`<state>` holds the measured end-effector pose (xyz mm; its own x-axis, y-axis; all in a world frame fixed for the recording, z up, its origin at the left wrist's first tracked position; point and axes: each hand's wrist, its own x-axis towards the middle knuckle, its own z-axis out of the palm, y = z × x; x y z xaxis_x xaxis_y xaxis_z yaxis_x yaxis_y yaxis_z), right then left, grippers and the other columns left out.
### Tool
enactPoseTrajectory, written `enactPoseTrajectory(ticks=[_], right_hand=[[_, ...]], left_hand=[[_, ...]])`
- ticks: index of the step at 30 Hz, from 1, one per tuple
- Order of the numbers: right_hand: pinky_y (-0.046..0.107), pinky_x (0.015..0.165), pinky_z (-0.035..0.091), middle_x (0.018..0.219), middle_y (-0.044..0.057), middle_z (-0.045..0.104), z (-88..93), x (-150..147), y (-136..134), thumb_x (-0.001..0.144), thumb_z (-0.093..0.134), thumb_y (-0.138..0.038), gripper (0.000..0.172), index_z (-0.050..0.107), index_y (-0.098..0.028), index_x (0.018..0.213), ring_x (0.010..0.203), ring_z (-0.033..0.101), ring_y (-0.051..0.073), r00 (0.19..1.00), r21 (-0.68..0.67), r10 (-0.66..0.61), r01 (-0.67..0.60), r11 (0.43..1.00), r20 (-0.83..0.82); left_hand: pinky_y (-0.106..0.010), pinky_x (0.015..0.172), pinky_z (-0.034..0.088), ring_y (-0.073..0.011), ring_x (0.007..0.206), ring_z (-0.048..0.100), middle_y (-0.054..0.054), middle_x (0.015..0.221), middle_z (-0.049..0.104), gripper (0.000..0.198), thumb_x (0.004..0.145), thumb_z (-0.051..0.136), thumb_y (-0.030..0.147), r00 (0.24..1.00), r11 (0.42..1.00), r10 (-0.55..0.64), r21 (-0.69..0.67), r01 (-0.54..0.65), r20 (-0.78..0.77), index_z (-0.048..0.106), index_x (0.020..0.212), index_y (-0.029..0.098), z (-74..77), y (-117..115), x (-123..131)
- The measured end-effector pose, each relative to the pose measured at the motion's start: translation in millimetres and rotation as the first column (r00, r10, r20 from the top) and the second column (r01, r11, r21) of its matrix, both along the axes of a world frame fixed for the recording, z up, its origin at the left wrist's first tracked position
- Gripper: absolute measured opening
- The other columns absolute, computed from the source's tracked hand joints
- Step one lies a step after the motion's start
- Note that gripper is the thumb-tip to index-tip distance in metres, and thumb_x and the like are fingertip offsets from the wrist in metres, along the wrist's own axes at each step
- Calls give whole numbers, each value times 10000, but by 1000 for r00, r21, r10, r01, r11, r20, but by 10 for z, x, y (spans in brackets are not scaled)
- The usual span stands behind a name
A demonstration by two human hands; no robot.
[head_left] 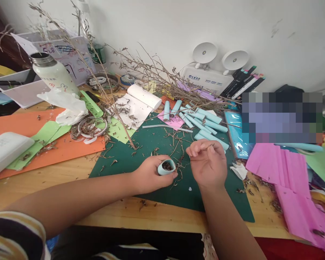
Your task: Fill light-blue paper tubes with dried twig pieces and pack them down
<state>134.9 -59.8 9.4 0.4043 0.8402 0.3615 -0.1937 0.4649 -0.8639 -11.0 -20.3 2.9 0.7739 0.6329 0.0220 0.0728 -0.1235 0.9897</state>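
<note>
My left hand (151, 174) is closed around a small light-blue paper tube (166, 167), held upright with its open end up; dark dried leaf bits fill the opening. My right hand (207, 161) hovers just to the right of it, palm up, its fingers pinched together on a few dried leaf scraps and a thin twig. Both hands are over a dark green cutting mat (141, 151) strewn with dried twig pieces. Several more rolled light-blue tubes (203, 122) lie in a pile on the mat beyond my right hand.
Long dried branches (141, 68) sprawl across the back of the table. Orange paper (21, 122), green paper, a white bottle (54, 74) and crumpled tissue sit at left. Pink paper sheets (284, 169) lie at right, markers (246, 85) and a white device at the back.
</note>
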Motion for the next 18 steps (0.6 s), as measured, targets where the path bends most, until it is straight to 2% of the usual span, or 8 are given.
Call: enactPoseTrajectory(ticks=[4,7,10,13,18], right_hand=[[361,653,413,733,41,551,-31,-43,-72,776,448,-284,183,629,-271,749,739,501,179,930,111,-93,57,992,356],[426,793,394,895,36,583,-24,-58,-114,782,424,-261,214,628,-304,829,888,497,209,854,154,-48,-38,987,518],[454,878,350,1068,19,553,13,-74,-120,747,448,-178,279,609,-309,933,1014,457,225,705,157,8,-169,973,709],[463,914,333,1185,20,497,58,-97,-103,726,441,-132,345,584,-288,999,1109,411,237,587,148,24,-244,959,809],[478,940,320,1253,22,448,80,-108,-81,756,376,-193,369,541,-271,1077,1179,361,241,520,116,65,-308,944,852]], left_hand=[[-191,569,421,-99,597,509,-6,655,570,101,605,500,147,997,994,-77,81,75,18,530,702,152,-29,-43,-7],[-190,570,418,-97,591,499,0,646,564,118,581,483,122,995,987,-104,124,101,13,524,687,153,-54,-56,-15],[-179,503,382,-80,527,438,17,575,505,51,569,483,132,996,982,-88,168,88,-7,481,618,149,-71,-47,-18],[-185,486,375,-86,523,436,10,567,491,41,563,483,143,995,976,-94,195,96,-19,452,588,147,-72,-38,-16],[-196,514,397,-108,572,479,-17,622,532,90,556,468,119,991,970,-132,206,126,15,499,639,129,-61,-33,-11]])
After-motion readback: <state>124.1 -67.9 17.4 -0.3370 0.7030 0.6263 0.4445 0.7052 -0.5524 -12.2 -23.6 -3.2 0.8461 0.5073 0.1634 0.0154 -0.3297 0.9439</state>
